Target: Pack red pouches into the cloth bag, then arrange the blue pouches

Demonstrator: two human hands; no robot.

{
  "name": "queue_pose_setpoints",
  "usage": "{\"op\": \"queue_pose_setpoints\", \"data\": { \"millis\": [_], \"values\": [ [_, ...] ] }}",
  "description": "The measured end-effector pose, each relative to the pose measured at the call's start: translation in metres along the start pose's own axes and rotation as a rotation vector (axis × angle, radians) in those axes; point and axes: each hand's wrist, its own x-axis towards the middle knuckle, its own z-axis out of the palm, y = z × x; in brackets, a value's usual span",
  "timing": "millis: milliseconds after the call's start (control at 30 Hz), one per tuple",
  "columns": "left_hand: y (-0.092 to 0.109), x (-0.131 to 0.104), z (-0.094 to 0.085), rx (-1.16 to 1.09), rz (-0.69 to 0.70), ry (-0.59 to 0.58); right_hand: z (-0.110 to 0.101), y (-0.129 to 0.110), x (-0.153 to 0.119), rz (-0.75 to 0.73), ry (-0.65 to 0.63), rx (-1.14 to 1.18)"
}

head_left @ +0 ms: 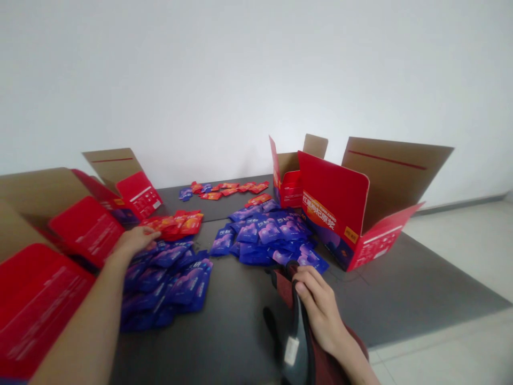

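Observation:
My left hand (138, 239) reaches over the left pile of blue-purple sachets (176, 278). Its fingertips, slightly apart, touch the area where red-orange sachets (180, 223) lie at the back of that pile; the undersides of the fingers are hidden. My right hand (316, 299) grips the upper edge of a maroon bag (285, 289) with black trim, its fingers wrapped around the edge. The bag stands at the front of the dark table, partly cut off by the lower frame edge. Just behind the bag is a second heap of blue-purple sachets (268, 230).
Open red cartons with raised flaps stand on both sides: a large right carton (332, 208), a smaller one behind it (290, 187), and left cartons (88, 230), (138, 195). A loose row of red and blue sachets (229, 191) lies at the back near the white wall (224, 91).

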Motion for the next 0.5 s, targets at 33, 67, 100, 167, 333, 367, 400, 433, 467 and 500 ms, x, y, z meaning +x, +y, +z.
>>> {"op": "queue_pose_setpoints", "data": {
  "millis": [33, 67, 100, 167, 333, 367, 400, 433, 467, 500],
  "values": [
    [-0.003, 0.0, -0.005, 0.06, 0.007, 0.014, 0.0, 0.0, 0.0, -0.002, 0.007, 0.003],
    [-0.004, 0.0, -0.01, 0.119, 0.015, 0.035, 0.0, 0.0, 0.0, -0.005, 0.016, 0.005],
    [-0.004, 0.0, -0.014, 0.172, 0.026, 0.054, 0.0, 0.0, -0.001, -0.008, 0.024, 0.007],
    [-0.001, 0.003, -0.019, 0.258, 0.062, 0.08, -0.001, 0.0, -0.001, -0.011, 0.029, 0.009],
    [0.019, 0.02, -0.012, 0.372, 0.251, 0.038, -0.001, 0.0, -0.002, -0.002, 0.025, 0.011],
    [0.022, 0.024, -0.008, 0.382, 0.292, 0.016, -0.001, 0.0, -0.002, -0.001, 0.03, 0.013],
    [0.024, 0.027, -0.005, 0.389, 0.329, -0.003, -0.001, 0.0, -0.002, -0.002, 0.033, 0.015],
    [0.025, 0.03, -0.002, 0.395, 0.361, -0.015, -0.001, -0.001, -0.002, -0.003, 0.034, 0.02],
    [0.024, 0.033, 0.001, 0.4, 0.388, -0.018, -0.001, -0.001, -0.002, -0.007, 0.03, 0.024],
    [0.022, 0.034, 0.002, 0.404, 0.406, -0.011, -0.002, -0.001, -0.002, -0.01, 0.02, 0.029]
  ]
}}
